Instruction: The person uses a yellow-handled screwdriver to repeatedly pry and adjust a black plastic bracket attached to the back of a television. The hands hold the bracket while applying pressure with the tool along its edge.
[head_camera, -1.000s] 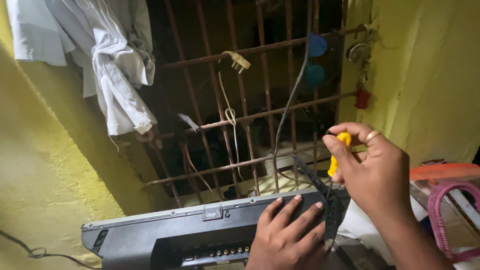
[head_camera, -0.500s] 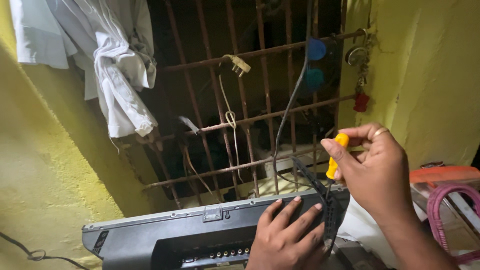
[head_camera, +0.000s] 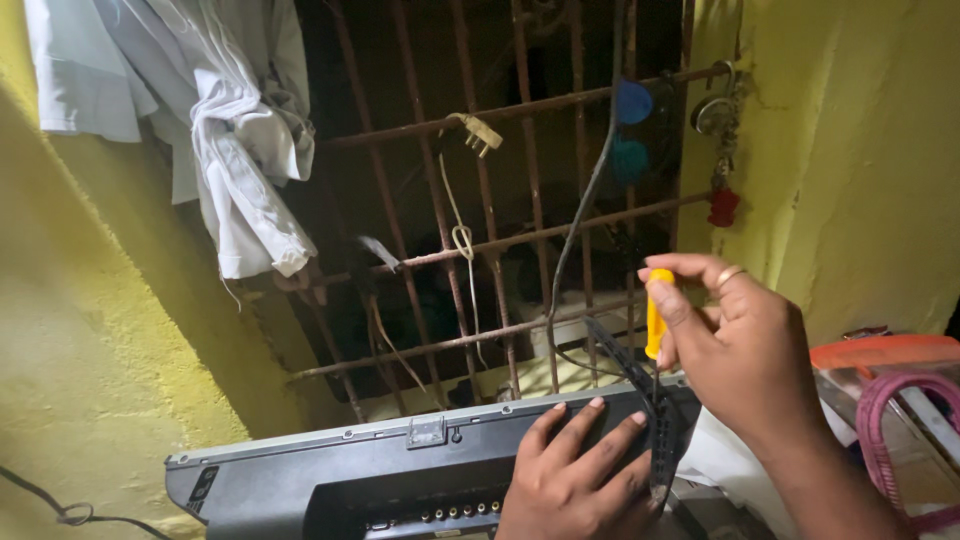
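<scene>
Barely shifted since a moment ago: right hand (head_camera: 745, 345) up by the window bars (head_camera: 520, 240), fingers (head_camera: 690, 268) pinched around a yellow-handled screwdriver (head_camera: 656, 312), pointing down at a dark device casing (head_camera: 350, 470). Left hand (head_camera: 580, 480) pressed flat on that casing, fingers spread, just under the black ribbed strip (head_camera: 645, 400).

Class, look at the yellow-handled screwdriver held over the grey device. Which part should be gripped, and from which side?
Grip the yellow-handled screwdriver by its yellow plastic handle, coming from the right, as the right hand does. It stands roughly upright, handle topmost and exposed, shaft pointing down at the grey flat device, which the left hand steadies.
</scene>
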